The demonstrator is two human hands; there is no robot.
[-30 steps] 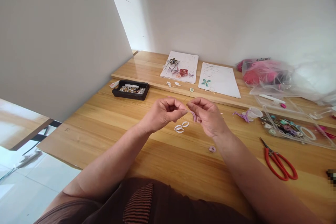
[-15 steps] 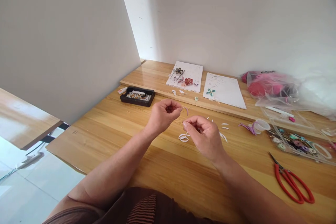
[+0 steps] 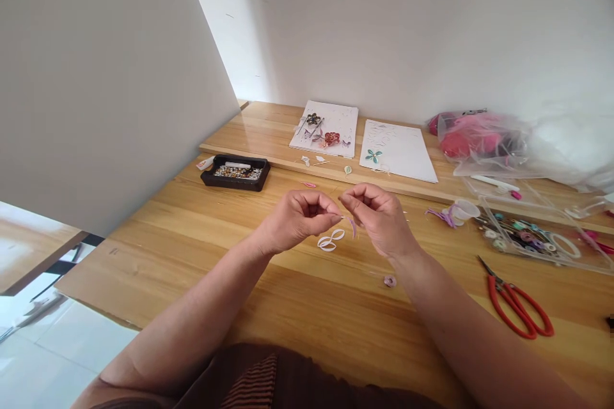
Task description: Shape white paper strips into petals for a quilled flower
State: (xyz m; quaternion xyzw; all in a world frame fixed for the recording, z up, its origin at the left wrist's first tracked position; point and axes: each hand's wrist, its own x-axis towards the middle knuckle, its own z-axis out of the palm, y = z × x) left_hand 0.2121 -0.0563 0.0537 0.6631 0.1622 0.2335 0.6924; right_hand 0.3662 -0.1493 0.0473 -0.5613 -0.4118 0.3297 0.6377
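Observation:
My left hand [image 3: 307, 220] is closed in a pinch on a thin purple petal-shaped strip [image 3: 354, 229], which hangs past the fingertips. My right hand [image 3: 377, 214] is close beside it, thumb and forefinger pressed together. Whatever lies in that pinch is too fine to make out, though a faint thread seems to run near the fingers. White oval paper loops [image 3: 327, 243] lie on the table under the hands. A small purple spool [image 3: 390, 281] rests by my right wrist, and a pink petal piece [image 3: 309, 185] lies beyond my left hand.
Red-handled scissors [image 3: 519, 307] lie at the right, below a clear box [image 3: 575, 262] of spools and beads. A black bead tray [image 3: 235, 186] stands at the left. Paper sheets [image 3: 407, 163] with flower ornaments and plastic bags [image 3: 494, 140] occupy the raised back ledge.
My right hand has risen to the height of the left and moved in beside it. The purple strip now hangs lower, between the hands. The spool and pink piece have come into sight.

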